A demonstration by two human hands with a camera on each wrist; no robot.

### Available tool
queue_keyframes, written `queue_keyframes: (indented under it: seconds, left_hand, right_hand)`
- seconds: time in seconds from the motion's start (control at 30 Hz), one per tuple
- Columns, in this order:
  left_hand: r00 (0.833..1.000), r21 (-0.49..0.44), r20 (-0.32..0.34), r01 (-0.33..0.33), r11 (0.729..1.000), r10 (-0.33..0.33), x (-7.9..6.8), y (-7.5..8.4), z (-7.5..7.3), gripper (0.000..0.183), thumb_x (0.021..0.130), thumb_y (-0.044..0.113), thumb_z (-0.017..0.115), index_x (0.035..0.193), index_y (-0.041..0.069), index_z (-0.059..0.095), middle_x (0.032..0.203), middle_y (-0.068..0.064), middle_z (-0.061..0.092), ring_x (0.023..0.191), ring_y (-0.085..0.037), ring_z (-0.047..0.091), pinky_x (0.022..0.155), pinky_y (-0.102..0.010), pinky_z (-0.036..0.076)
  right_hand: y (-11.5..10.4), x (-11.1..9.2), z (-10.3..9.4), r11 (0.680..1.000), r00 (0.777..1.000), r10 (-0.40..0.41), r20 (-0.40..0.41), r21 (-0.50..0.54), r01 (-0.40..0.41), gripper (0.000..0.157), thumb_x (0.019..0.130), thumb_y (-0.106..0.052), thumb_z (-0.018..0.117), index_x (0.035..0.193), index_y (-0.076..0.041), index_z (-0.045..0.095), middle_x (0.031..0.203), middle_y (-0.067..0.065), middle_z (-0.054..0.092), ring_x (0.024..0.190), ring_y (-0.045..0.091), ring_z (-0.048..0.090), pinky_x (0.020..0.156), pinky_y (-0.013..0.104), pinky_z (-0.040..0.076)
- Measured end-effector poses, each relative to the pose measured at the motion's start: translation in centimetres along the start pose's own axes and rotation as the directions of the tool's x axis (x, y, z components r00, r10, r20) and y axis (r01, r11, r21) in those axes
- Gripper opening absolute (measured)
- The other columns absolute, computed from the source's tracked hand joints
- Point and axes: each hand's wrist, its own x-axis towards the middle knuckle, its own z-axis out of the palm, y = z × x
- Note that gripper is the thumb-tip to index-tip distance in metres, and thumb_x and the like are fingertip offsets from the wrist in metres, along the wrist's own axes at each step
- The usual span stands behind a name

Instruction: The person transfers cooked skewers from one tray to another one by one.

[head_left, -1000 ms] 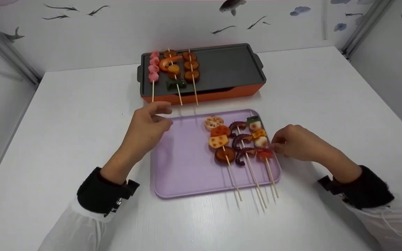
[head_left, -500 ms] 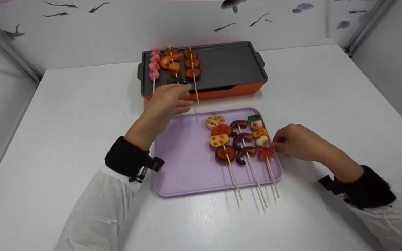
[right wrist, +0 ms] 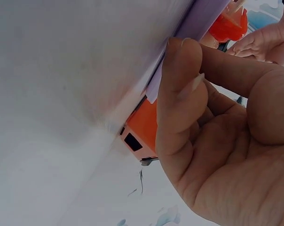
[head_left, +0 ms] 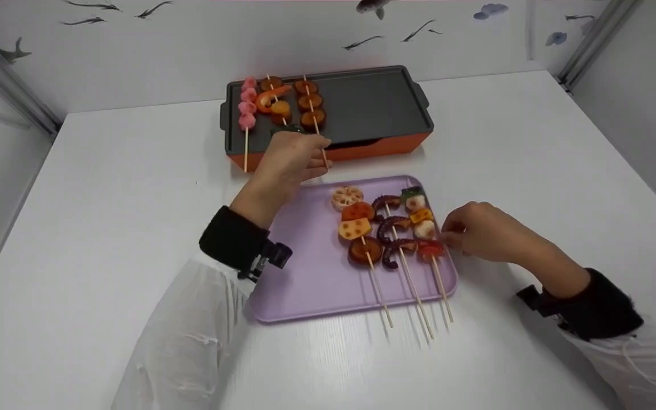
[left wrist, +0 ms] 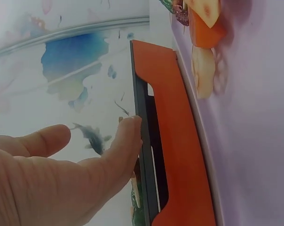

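My left hand [head_left: 291, 159] is at the front edge of the grill [head_left: 373, 102], with its fingertips right by the bare stick of a skewer [head_left: 310, 102] threaded with brown round slices. Thumb and fingers stand apart in the left wrist view, where the hand [left wrist: 85, 174] overlaps the dark grill edge. On the right, my other hand [head_left: 479, 230] pinches the right rim of a lilac tray [head_left: 305, 273]. The right wrist view shows those curled fingers [right wrist: 179, 103] at the tray rim [right wrist: 198, 21].
On the grill's left also lie a pink-ball skewer [head_left: 247, 108] and a shrimp skewer [head_left: 280, 109]. The tray bears a lotus-root skewer [head_left: 356, 228], an octopus-tentacle skewer [head_left: 394, 228] and a vegetable skewer [head_left: 430, 249], their sticks jutting past its front edge. A patterned wall [head_left: 191, 51] stands behind.
My left hand has moved from the tray's upper left corner up and right to the stick of the brown-slice skewer. The right hand has stayed at the tray rim.
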Motion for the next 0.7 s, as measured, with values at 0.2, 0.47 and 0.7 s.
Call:
queue_keyframes:
  seconds: [0.2,0.47,0.7]
  left_hand:
    - [0.998,-0.076,-0.066,-0.017,0.997,0.012,1.0,0.4,0.8,0.049,0.101,-0.002,0.064,0.147,-0.007,0.049,0.125,-0.018,0.058,0.083,-0.021,0.065,0.079,-0.027,0.060]
    - [0.996,-0.272,-0.094,-0.022,0.962,-0.004,2.0,0.7,0.9,0.034,0.103,-0.002,0.061,0.136,-0.011,0.059,0.099,-0.014,0.062,0.081,-0.021,0.064,0.072,-0.025,0.059]
    - [0.998,-0.363,-0.069,-0.031,0.931,0.007,2.1,0.7,0.7,0.032,0.101,-0.006,0.062,0.131,-0.015,0.061,0.103,-0.016,0.063,0.088,-0.023,0.065,0.076,-0.025,0.059]
  right_hand:
    - [0.0,0.0,0.0,1.000,1.000,0.002,-0.001,-0.004,-0.002,0.015,0.101,-0.014,0.068,0.095,-0.004,0.078,0.070,0.000,0.064,0.062,0.015,0.056,0.057,0.034,0.045]
    - [-0.1,0.1,0.0,1.000,1.000,0.006,-0.004,-0.003,-0.006,0.015,0.101,-0.014,0.069,0.097,-0.003,0.078,0.073,0.001,0.065,0.062,0.015,0.056,0.057,0.034,0.046]
    - [0.0,0.0,0.0,1.000,1.000,0.012,-0.003,0.007,-0.012,0.014,0.101,-0.014,0.069,0.097,-0.003,0.078,0.072,0.002,0.065,0.062,0.015,0.056,0.058,0.033,0.046]
